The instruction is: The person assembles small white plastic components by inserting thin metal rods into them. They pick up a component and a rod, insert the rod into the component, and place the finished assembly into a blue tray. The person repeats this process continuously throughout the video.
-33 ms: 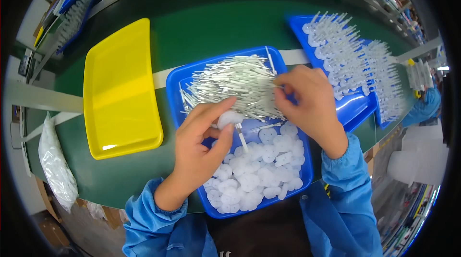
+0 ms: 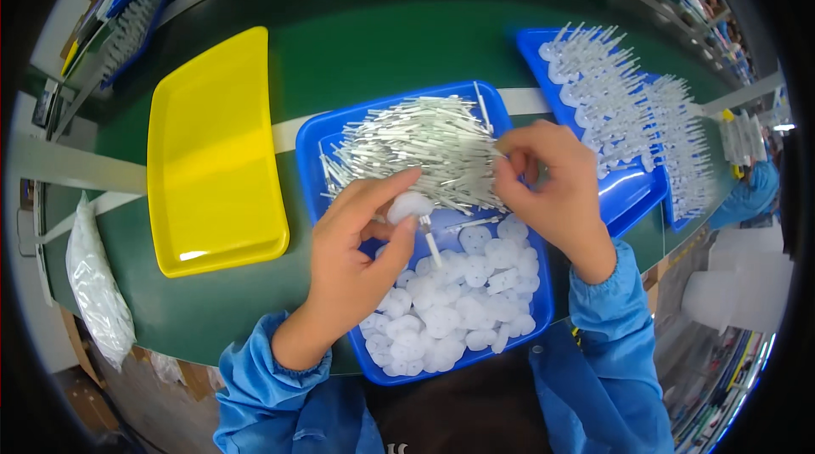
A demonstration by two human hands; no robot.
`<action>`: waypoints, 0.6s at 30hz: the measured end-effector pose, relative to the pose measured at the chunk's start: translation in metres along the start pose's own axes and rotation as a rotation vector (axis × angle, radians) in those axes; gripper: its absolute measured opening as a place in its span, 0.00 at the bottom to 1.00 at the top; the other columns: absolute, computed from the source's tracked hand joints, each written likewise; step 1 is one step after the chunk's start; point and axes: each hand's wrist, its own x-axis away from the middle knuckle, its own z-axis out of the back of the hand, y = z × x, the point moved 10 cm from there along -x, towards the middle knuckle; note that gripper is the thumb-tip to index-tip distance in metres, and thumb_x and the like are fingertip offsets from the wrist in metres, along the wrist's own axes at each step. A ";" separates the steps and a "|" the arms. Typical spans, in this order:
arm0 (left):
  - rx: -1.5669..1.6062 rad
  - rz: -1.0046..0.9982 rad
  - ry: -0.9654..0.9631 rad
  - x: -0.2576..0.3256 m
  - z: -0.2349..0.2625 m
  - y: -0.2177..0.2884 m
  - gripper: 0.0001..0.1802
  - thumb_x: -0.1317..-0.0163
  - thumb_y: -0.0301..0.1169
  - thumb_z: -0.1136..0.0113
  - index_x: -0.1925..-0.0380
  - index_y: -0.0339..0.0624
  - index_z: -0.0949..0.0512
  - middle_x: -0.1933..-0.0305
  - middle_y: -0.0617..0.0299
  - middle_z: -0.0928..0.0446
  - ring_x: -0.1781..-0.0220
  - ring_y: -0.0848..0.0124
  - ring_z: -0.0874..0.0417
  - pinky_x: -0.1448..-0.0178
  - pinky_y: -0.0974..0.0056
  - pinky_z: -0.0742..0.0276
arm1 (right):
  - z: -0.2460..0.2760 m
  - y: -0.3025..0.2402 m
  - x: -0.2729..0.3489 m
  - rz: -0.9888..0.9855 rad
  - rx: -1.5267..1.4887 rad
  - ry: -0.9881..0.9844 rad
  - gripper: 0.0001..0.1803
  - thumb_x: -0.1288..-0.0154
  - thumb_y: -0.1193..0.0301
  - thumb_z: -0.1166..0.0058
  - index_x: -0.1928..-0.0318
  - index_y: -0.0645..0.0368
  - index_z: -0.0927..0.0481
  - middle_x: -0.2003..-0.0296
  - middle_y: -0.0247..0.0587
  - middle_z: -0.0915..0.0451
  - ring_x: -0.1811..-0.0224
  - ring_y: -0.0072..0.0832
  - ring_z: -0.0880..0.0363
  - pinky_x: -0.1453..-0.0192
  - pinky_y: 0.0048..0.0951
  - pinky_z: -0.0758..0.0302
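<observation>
My left hand pinches a white translucent plastic disc between thumb and fingers. A thin white stick points down from the disc, over the tray. To its right, my right hand is closed in a pinch above the right edge of the stick pile; whatever its fingertips hold is too small to make out. Both hands are over a blue tray. Its far part holds a heap of thin white sticks, and its near part a heap of white discs.
A yellow tray lies at the left on the green table. At the right, blue trays carry rows of discs with upright sticks. A clear plastic bag rests near the left edge. Another person's blue sleeve shows far right.
My right hand has shifted slightly right. My left hand keeps its pinch on the disc, nearly in place.
</observation>
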 end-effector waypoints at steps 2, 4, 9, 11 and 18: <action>0.014 -0.020 -0.019 -0.001 -0.001 -0.004 0.26 0.29 0.13 0.36 0.32 0.38 0.16 0.46 0.57 0.20 0.50 0.75 0.15 0.52 0.73 0.13 | 0.006 -0.001 0.005 0.034 -0.392 0.111 0.10 0.40 0.83 0.34 0.58 0.61 0.13 0.65 0.38 0.10 0.65 0.24 0.11 0.59 0.27 0.18; 0.043 -0.012 -0.027 -0.001 -0.002 -0.006 0.26 0.29 0.13 0.36 0.32 0.39 0.16 0.46 0.58 0.20 0.49 0.75 0.15 0.51 0.73 0.12 | -0.011 -0.014 0.013 0.026 -0.627 0.001 0.10 0.41 0.83 0.33 0.58 0.62 0.12 0.64 0.40 0.09 0.65 0.25 0.11 0.59 0.28 0.18; 0.100 0.005 0.019 0.001 0.000 -0.002 0.25 0.30 0.13 0.34 0.33 0.38 0.15 0.46 0.58 0.20 0.48 0.74 0.15 0.46 0.72 0.10 | -0.027 -0.038 0.020 0.154 -0.303 -0.042 0.12 0.42 0.78 0.23 0.57 0.59 0.09 0.66 0.41 0.09 0.67 0.30 0.09 0.61 0.30 0.18; 0.140 0.032 0.052 0.002 0.002 -0.006 0.26 0.30 0.12 0.33 0.34 0.38 0.15 0.45 0.58 0.20 0.48 0.74 0.14 0.45 0.72 0.09 | -0.024 -0.043 0.019 0.190 -0.216 -0.045 0.13 0.42 0.77 0.20 0.56 0.56 0.07 0.72 0.36 0.11 0.72 0.28 0.12 0.65 0.29 0.21; 0.073 -0.036 0.083 0.000 0.008 -0.002 0.23 0.29 0.12 0.33 0.35 0.35 0.14 0.41 0.56 0.21 0.46 0.73 0.12 0.46 0.72 0.09 | -0.023 -0.037 0.023 0.136 -0.218 -0.042 0.14 0.42 0.77 0.21 0.54 0.55 0.05 0.79 0.32 0.18 0.79 0.25 0.20 0.71 0.29 0.26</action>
